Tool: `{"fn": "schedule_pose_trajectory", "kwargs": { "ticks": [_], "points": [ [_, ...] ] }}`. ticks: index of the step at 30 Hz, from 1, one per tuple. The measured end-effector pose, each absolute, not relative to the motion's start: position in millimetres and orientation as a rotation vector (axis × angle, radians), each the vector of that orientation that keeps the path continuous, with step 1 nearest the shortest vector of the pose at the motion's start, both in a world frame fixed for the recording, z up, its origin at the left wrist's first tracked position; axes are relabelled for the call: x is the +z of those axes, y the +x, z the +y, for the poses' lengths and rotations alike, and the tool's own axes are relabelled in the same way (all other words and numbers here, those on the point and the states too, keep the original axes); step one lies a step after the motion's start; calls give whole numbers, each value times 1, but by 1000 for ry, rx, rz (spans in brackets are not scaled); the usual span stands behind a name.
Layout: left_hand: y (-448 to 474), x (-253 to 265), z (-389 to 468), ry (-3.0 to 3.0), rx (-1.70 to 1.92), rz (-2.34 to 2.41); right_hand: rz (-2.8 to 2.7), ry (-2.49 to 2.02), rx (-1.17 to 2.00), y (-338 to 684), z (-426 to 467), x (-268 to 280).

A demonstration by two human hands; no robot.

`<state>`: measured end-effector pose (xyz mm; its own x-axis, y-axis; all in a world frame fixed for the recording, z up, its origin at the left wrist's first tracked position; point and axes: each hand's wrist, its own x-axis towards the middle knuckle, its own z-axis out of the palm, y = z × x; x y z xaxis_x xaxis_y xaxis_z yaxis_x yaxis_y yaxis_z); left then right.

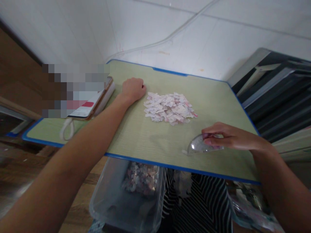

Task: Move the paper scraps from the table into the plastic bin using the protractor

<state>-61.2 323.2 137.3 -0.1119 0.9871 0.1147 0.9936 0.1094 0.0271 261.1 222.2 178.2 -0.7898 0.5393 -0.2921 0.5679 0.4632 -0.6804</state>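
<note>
In the head view, we observe a pale green tabletop with a blue edge [216, 100], set against a white wall [145, 22]. A loose heap of torn white-and-pink paper scraps [168, 108] lies at mid-table, between the two hands. We find the left hand [133, 89] resting on the tabletop just beside the heap, fingers curled inward; whether they enclose anything, we cannot tell. The right hand [227, 134] pinches a clear, curved-edged plastic piece [198, 144] between thumb and fingers, tilted near the table's front, apart from the heap. We note a phone with a lit screen [84, 110] at left and, below the front edge, a translucent plastic bin [103, 199] containing further scraps [143, 179].
</note>
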Motion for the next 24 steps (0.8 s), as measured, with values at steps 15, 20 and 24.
{"fn": "schedule_pose_trajectory", "kwargs": {
  "ticks": [15,20,24],
  "points": [
    [-61,138,322,-2053,-160,-2295,2918,1237,-1320,250,219,170],
    [-63,135,325,-2060,-169,-2297,2961,1233,-1252,247,217,169],
    [-63,136,325,-2054,-176,-2294,2916,1195,-1265,242,215,164]
  ]
}}
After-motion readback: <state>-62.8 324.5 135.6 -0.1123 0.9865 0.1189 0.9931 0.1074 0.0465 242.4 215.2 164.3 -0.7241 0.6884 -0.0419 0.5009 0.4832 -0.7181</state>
